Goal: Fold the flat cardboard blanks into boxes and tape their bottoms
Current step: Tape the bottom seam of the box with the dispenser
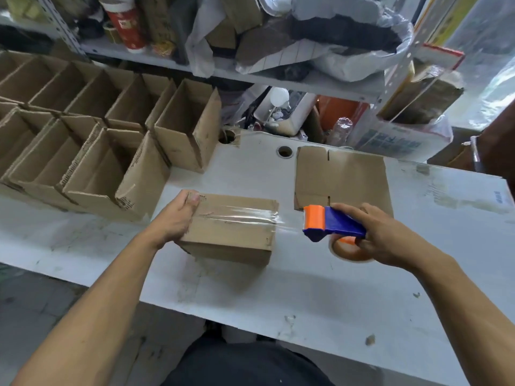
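Cluttered metal shelving behind white table

Left hand grips the left end of a folded box lying bottom-up on the white worktop, clear tape running along its centre seam. Right hand holds a blue-and-orange tape dispenser just beside the box's right edge, tape stretched between them. Flat blank lies behind; open boxes stand in rows at left.
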